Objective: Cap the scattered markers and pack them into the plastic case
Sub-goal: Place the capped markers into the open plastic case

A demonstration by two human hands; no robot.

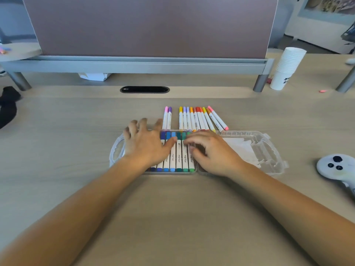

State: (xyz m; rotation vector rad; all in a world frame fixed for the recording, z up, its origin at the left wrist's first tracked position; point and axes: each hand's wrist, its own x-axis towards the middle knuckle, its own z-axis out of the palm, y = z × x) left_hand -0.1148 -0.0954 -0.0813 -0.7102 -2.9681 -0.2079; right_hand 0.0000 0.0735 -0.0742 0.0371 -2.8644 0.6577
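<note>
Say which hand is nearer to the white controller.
Right. The right hand lies over the case, left of the controller; the left hand is farther left, on the packed markers.

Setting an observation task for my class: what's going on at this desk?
A person is filling a clear plastic case that lies open on the desk. The left hand rests spread on the blue and green markers already in it; the right hand, fingers curled, is at that row's green end. The loose markers wait behind the case.

Bare throughout: the left hand (146,144) and right hand (209,152) continue into bare forearms, uncovered from wrist to the view's lower corners. Right fingertips (190,147) appear blurred.
</note>
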